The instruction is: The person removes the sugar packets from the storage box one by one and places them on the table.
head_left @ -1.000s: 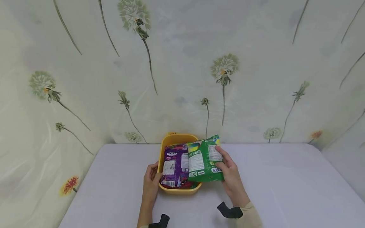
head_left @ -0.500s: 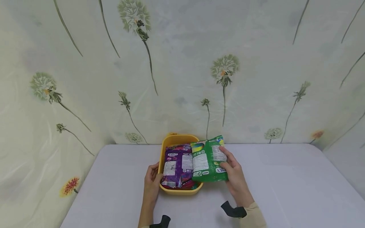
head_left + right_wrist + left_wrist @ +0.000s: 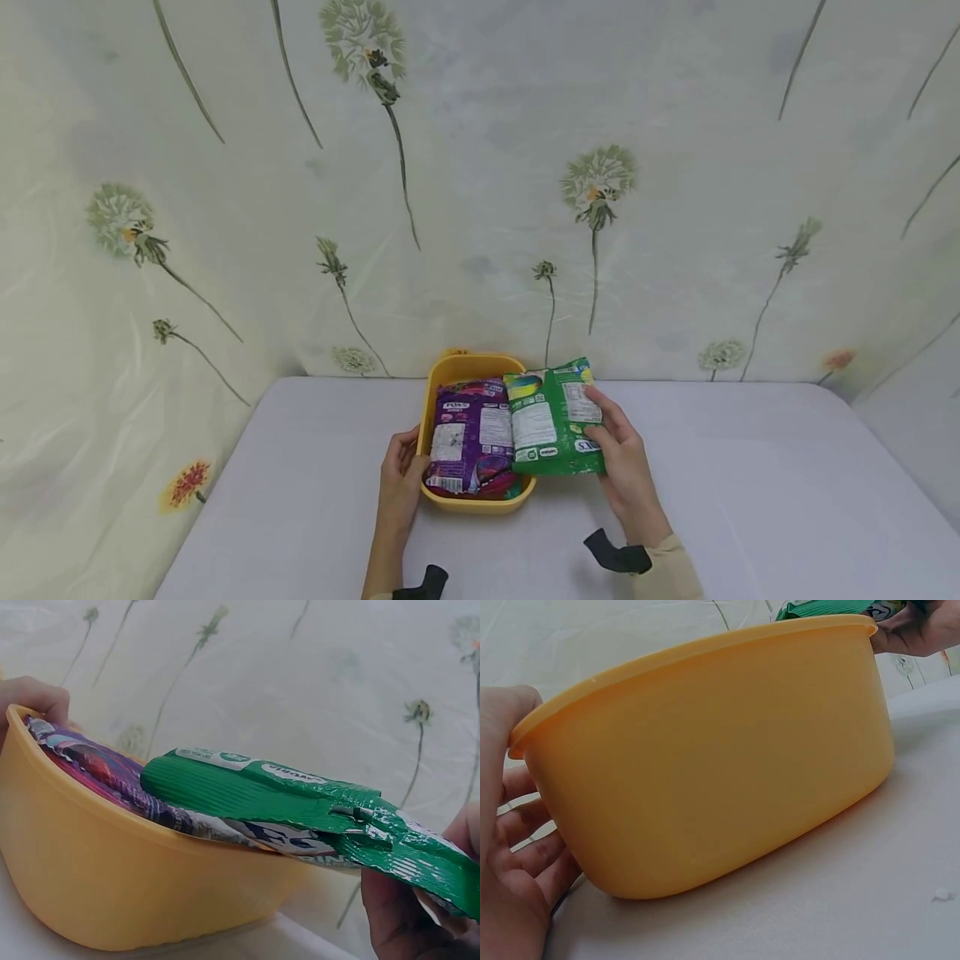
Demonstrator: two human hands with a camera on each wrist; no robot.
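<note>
Clock face: centred on the tub as the head view shows it, 12 pointing away from the person.
Tub: a yellow, round-cornered, open plastic tub (image 3: 472,505) standing upright on a pale, smooth tabletop (image 3: 750,483), near its 12 o'clock edge.
Left hand: the left hand (image 3: 400,479) grips the tub at 9 o'clock, thumb over the rim, fingers spread against the outer wall.
Right hand: the right hand (image 3: 622,454), out at 3 o'clock, pinches a glossy green rectangular foil pouch with white label panels (image 3: 555,421) by its 3 o'clock edge.
Green pouch: printed face up; its 9 o'clock side lies over the tub's 3 o'clock rim and the rest juts out beyond the tub. Whether it rests on that rim or hangs just above it is hard to judge.
Purple pouch: a glossy purple rectangular foil pouch with white label panels (image 3: 468,442) lies in the tub, a barcode at its 7 o'clock corner.
Underneath: a strip of dark red wrapping (image 3: 483,495) shows at 6 o'clock inside the tub.
Wrists: a curved black wrist mount (image 3: 617,557) sits at the edge of the right arm's beige fabric sleeve (image 3: 670,575).
Backdrop: a pale, dandelion-printed sheet (image 3: 465,167) spans 12 o'clock, behind the tabletop.
</note>
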